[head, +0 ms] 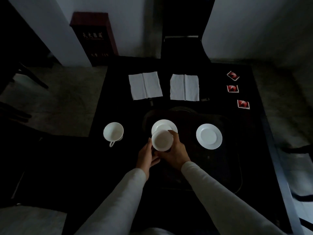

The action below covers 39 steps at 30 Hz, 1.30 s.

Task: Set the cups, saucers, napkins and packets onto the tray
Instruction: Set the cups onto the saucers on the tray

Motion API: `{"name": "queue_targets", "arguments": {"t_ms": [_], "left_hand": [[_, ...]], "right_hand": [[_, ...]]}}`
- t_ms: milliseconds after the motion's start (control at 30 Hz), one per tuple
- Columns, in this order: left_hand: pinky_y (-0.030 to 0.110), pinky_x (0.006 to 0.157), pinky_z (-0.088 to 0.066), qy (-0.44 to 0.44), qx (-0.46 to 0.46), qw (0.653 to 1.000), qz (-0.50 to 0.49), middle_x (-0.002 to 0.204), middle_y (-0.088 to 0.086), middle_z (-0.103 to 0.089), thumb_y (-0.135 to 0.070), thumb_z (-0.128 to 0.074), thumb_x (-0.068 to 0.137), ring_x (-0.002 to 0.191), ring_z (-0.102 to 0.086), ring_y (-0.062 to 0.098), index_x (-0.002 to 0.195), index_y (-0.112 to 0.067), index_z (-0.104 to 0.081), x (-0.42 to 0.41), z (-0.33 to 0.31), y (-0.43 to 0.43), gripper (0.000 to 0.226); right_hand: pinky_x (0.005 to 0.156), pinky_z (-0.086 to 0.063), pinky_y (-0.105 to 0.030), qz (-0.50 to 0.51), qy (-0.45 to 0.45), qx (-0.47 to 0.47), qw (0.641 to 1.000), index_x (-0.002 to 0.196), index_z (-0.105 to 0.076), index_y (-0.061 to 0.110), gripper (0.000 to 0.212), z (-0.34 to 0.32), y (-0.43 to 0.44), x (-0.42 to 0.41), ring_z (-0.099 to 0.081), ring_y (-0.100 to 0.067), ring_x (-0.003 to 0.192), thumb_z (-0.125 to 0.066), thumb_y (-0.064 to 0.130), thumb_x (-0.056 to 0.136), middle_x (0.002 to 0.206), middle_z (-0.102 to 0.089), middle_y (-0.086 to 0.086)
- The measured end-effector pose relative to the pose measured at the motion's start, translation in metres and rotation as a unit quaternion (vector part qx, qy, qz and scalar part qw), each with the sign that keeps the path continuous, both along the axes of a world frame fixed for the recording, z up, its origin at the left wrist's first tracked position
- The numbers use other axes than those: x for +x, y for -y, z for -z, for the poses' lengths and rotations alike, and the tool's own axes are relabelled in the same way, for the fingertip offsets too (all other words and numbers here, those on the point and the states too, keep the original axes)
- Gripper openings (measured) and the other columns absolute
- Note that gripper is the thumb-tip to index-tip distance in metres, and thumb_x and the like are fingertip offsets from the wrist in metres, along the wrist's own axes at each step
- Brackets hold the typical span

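A white cup (pixel 161 140) is held above the near edge of a white saucer (pixel 164 126). My right hand (pixel 175 150) wraps its right side and my left hand (pixel 146 154) supports it from the left and below. A second saucer (pixel 209 136) lies to the right, and both saucers rest on a dark tray (pixel 227 119) that is hard to make out. A second white cup (pixel 113 132) with its handle toward me stands on the table at the left. Two white napkins (pixel 145 85) (pixel 184 87) lie farther back. Three red packets (pixel 233 75) (pixel 232 88) (pixel 243 104) lie in a column at the far right.
The black table (pixel 118 102) fills the middle of the view, with its right edge (pixel 274 133) running down the right. A dark red box (pixel 94 38) stands on the floor beyond the table's left corner. A dark chair (pixel 181 39) sits behind the table.
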State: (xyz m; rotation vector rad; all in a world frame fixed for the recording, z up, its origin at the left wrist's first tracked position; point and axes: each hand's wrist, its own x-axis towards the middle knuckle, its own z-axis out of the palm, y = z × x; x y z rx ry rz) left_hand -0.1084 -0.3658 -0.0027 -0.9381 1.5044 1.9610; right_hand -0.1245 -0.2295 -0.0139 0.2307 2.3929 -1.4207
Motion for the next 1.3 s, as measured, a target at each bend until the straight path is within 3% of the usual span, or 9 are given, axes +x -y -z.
{"name": "queue_targets", "arguments": {"t_ms": [67, 200, 433, 767, 900, 1067, 1167, 1300], "left_hand": [[0.042, 0.096, -0.055, 0.001, -0.006, 1.0, 0.005, 0.134, 0.0, -0.064, -0.059, -0.041, 0.1, 0.109, -0.068, 0.019, 0.145, -0.031, -0.049, -0.006, 0.0, -0.006, 0.053], [0.043, 0.096, -0.055, 0.002, -0.018, 1.0, 0.01, 0.134, -0.001, -0.064, -0.06, -0.043, 0.098, 0.108, -0.069, 0.018, 0.144, -0.033, -0.049, -0.02, 0.001, -0.015, 0.053], [0.037, 0.086, -0.057, 0.015, -0.033, 0.999, 0.016, 0.131, -0.003, -0.064, -0.058, -0.043, 0.1, 0.105, -0.07, 0.017, 0.145, -0.034, -0.048, -0.047, 0.009, -0.024, 0.051], [0.032, 0.078, -0.058, 0.022, -0.037, 0.999, -0.003, 0.135, -0.002, -0.061, -0.058, -0.044, 0.099, 0.103, -0.07, 0.015, 0.146, -0.035, -0.045, -0.058, 0.018, -0.027, 0.052], [0.033, 0.079, -0.058, 0.022, -0.036, 0.999, -0.01, 0.126, -0.006, -0.06, -0.056, -0.045, 0.1, 0.103, -0.069, 0.017, 0.147, -0.036, -0.044, -0.057, 0.018, -0.028, 0.051], [0.036, 0.086, -0.058, 0.023, -0.023, 0.999, -0.014, 0.135, -0.001, -0.058, -0.054, -0.044, 0.101, 0.111, -0.067, 0.022, 0.148, -0.033, -0.044, -0.056, 0.016, -0.027, 0.051], [0.037, 0.09, -0.057, 0.021, -0.021, 0.999, -0.015, 0.134, 0.0, -0.059, -0.053, -0.044, 0.102, 0.113, -0.066, 0.023, 0.149, -0.032, -0.042, -0.055, 0.015, -0.027, 0.051], [0.039, 0.093, -0.056, 0.02, -0.018, 1.0, -0.012, 0.142, 0.002, -0.055, -0.052, -0.043, 0.102, 0.115, -0.065, 0.024, 0.15, -0.031, -0.041, -0.053, 0.015, -0.026, 0.052]], "right_hand": [[0.064, -0.043, -0.003, 0.001, 0.007, 0.003, 1.0, 0.143, -0.027, 0.032, 0.099, 0.003, -0.006, -0.006, -0.057, -0.011, 0.099, -0.089, 0.041, 0.067, 0.12, -0.056, 0.005], [0.081, -0.051, -0.025, 0.001, 0.016, 0.0, 1.0, 0.142, -0.028, 0.03, 0.1, 0.009, -0.017, -0.022, -0.061, -0.02, 0.11, -0.09, 0.039, 0.065, 0.133, -0.059, -0.006], [0.078, -0.047, -0.018, -0.011, 0.026, -0.009, 1.0, 0.144, -0.029, 0.028, 0.1, 0.021, -0.026, -0.05, -0.057, -0.012, 0.104, -0.091, 0.04, 0.065, 0.133, -0.059, -0.004], [0.072, -0.047, -0.01, -0.033, 0.035, -0.029, 0.998, 0.14, -0.03, 0.039, 0.1, 0.029, -0.029, -0.069, -0.061, -0.007, 0.099, -0.084, 0.052, 0.056, 0.12, -0.056, 0.01], [0.081, -0.055, -0.022, -0.03, 0.031, -0.042, 0.998, 0.142, -0.03, 0.042, 0.1, 0.031, -0.029, -0.066, -0.064, -0.015, 0.106, -0.083, 0.051, 0.058, 0.125, -0.058, 0.006], [0.085, -0.052, -0.025, -0.03, 0.047, -0.045, 0.997, 0.145, -0.027, 0.046, 0.101, 0.031, -0.031, -0.062, -0.061, -0.016, 0.109, -0.085, 0.051, 0.062, 0.126, -0.057, 0.006], [0.078, -0.047, -0.017, -0.027, 0.057, -0.038, 0.997, 0.146, -0.027, 0.041, 0.1, 0.03, -0.03, -0.061, -0.061, -0.015, 0.108, -0.087, 0.05, 0.066, 0.122, -0.056, 0.008], [0.086, -0.05, -0.026, -0.028, 0.061, -0.032, 0.997, 0.148, -0.028, 0.036, 0.1, 0.03, -0.03, -0.06, -0.061, -0.018, 0.112, -0.088, 0.048, 0.068, 0.125, -0.054, 0.006]]}}
